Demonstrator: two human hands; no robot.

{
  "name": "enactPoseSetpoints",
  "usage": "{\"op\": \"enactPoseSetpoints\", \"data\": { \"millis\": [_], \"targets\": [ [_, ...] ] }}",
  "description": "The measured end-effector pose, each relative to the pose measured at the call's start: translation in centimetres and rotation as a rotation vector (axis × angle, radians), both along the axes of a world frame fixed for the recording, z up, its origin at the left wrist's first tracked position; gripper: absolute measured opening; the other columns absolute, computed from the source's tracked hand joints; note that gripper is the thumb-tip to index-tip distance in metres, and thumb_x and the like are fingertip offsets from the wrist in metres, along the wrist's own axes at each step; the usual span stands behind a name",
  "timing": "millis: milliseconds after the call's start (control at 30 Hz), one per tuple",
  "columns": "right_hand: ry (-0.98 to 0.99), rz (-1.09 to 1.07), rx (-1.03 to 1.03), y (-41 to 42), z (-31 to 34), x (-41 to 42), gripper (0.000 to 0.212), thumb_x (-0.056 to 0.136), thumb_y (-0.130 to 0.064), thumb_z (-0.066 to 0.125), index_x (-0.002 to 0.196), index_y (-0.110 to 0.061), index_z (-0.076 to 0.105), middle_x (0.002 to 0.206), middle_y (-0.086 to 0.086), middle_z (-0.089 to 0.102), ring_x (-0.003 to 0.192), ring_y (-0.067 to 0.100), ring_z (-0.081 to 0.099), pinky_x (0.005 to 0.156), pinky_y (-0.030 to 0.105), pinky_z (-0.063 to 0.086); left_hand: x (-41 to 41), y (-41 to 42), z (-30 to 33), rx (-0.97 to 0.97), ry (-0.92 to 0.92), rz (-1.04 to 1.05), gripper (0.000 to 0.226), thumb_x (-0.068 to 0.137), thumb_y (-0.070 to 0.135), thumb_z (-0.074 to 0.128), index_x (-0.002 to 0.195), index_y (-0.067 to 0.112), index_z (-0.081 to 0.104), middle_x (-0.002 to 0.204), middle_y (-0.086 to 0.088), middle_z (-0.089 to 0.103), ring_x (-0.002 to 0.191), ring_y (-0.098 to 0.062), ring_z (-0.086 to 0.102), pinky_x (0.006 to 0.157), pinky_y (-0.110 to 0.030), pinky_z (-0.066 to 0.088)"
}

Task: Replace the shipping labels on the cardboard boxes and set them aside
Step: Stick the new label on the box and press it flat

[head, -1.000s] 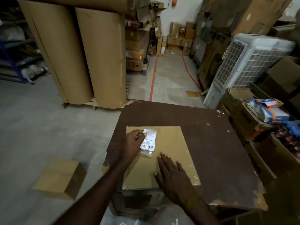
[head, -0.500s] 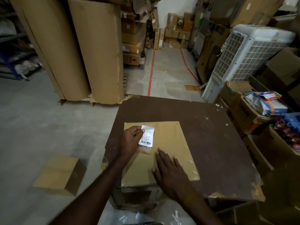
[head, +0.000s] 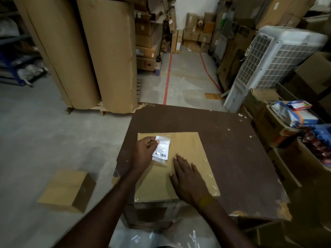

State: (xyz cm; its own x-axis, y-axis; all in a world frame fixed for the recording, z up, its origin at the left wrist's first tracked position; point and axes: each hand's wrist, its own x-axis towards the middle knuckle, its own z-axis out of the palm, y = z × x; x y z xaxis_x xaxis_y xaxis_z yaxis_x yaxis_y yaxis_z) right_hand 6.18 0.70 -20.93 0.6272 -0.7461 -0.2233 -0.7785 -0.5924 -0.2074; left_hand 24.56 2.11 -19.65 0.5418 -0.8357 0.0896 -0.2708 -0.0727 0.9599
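A flat brown cardboard box (head: 182,158) lay on the dark, scratched table (head: 232,149). The left hand (head: 143,154) pinched the shiny white label (head: 162,149) at the box's 10 o'clock corner. The right hand (head: 188,179) pressed flat, fingers straight, at 6 o'clock.

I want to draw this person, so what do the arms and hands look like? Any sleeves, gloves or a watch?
Both arms are bare as far up as the picture shows: no sleeves in view. The left hand and right hand wear no gloves, and no rings or watch can be seen. A faint yellowish glint sits at the right wrist; what it is cannot be told.
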Motion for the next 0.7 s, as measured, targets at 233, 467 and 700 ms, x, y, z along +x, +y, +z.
{"op": "enactPoseSetpoints", "data": {
  "millis": [233,467,700],
  "targets": [
    [-0.03,0.031,0.037,3.0,0.3,-0.6,0.099,0.074,-0.068,-0.022,0.159,-0.02,-0.005,0.164,-0.004,-0.019,0.153,0.015,-0.01,0.119,0.03,-0.008,-0.1,0.0,-0.3,0.019,-0.013,0.01,0.017,0.096,0.005,0.062,0.11,0.0,0.07,0.09,-0.007,0.071,0.06,0.014,0.063,0.049,-0.006,0.042],
    [-0.004,-0.006,0.012,-0.8,0.1,-0.2,0.088,0.088,-0.07,-0.014,0.159,-0.019,-0.003,0.167,-0.001,-0.01,0.154,0.019,-0.002,0.122,0.037,0.0,0.2,-0.2,-0.4,0.023,-0.025,0.02,0.018,0.096,0.008,0.063,0.111,0.001,0.071,0.096,-0.009,0.074,0.063,0.012,0.065,0.052,-0.007,0.044],
    [-0.054,0.048,0.062,2.5,0.4,-0.8,0.099,0.075,-0.07,-0.02,0.16,-0.021,-0.003,0.165,-0.005,-0.015,0.154,0.015,-0.005,0.12,0.031,-0.004,-0.1,0.1,0.0,0.036,-0.034,0.016,0.019,0.098,0.008,0.061,0.114,0.001,0.069,0.093,-0.005,0.07,0.06,0.017,0.061,0.05,-0.005,0.041]
  ]
}}
